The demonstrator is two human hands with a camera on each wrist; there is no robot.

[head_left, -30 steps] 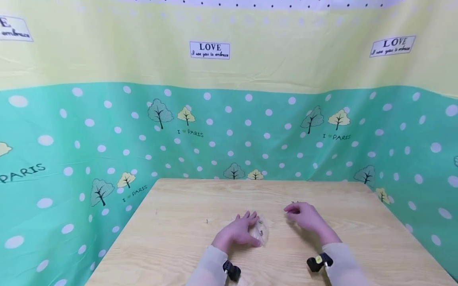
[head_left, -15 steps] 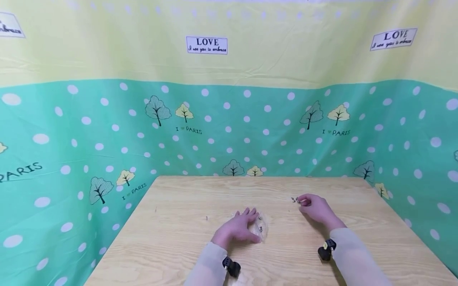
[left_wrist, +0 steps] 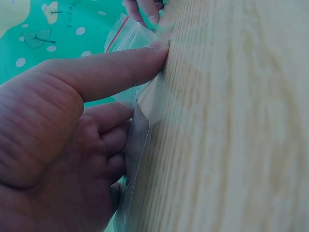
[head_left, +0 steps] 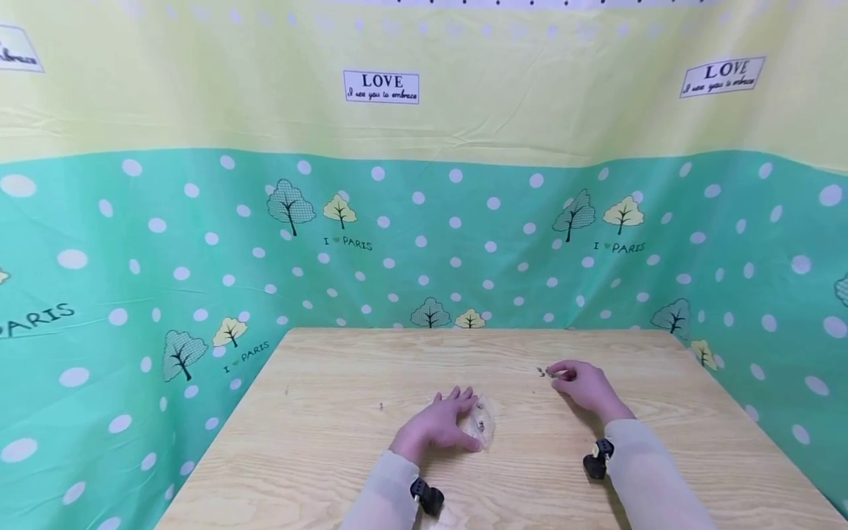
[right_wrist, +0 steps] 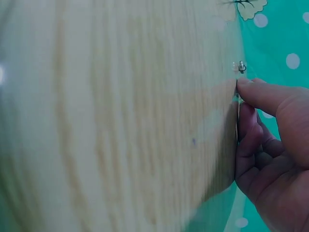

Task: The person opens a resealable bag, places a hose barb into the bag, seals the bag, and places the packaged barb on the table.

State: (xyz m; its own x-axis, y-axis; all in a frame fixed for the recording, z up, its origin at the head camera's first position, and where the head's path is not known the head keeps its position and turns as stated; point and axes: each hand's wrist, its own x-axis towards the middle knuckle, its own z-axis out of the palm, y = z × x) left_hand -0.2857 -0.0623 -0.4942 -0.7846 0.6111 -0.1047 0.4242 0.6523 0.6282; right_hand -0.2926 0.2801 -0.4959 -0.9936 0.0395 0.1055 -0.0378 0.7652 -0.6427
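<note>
My left hand [head_left: 437, 427] rests with spread fingers on a clear zip bag [head_left: 486, 416] on the table. Inside the bag show a few small metal pieces [head_left: 481, 425]. In the left wrist view the bag's red-lined top [left_wrist: 117, 34] sticks up past the thumb, which lies straight along the bag. Farther back on the right, my right hand [head_left: 586, 386] pinches at a little heap of small metal pieces [head_left: 540, 372], thumb and forefinger close together. The right wrist view has one shiny metal piece [right_wrist: 242, 66] just beyond the thumb tip.
Single tiny pieces lie apart on the wooden table [head_left: 318, 456]: one small piece [head_left: 380, 406] left of the bag, another tiny piece [head_left: 287, 391] farther left. A dotted green curtain [head_left: 457, 250] stands along the table's back and sides.
My right hand has moved back and to the right, from beside the bag to the heap of metal pieces, and stays there. The left hand keeps its place on the bag.
</note>
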